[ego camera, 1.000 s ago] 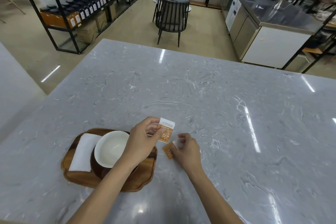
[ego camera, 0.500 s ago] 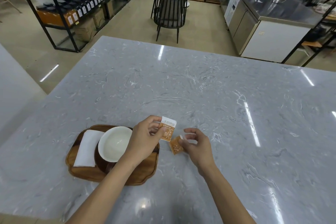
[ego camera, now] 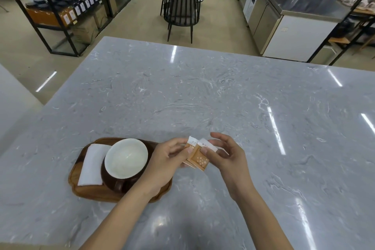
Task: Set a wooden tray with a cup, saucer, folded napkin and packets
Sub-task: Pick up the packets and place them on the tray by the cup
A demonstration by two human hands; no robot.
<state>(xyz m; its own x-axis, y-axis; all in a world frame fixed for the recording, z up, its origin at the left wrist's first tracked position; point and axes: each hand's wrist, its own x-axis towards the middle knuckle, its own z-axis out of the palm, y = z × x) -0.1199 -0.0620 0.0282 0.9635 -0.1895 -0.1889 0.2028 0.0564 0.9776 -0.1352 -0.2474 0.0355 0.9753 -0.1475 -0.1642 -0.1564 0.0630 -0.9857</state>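
Both hands met just right of the wooden tray (ego camera: 89, 194). Left hand (ego camera: 162, 165) and right hand (ego camera: 227, 157) each pinched a packet (ego camera: 199, 158), now overlapped, apparently stacked for placing. Beyond: cup (ego camera: 125, 158), napkin (ego camera: 91, 165) already aboard.

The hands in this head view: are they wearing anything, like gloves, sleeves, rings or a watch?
Nothing is worn that this view shows. The left hand and the right hand are bare, with no gloves, and no ring or watch can be seen. Both forearms are bare too, uncovered right down to the bottom edge of the picture, with no sleeve cuff in sight.
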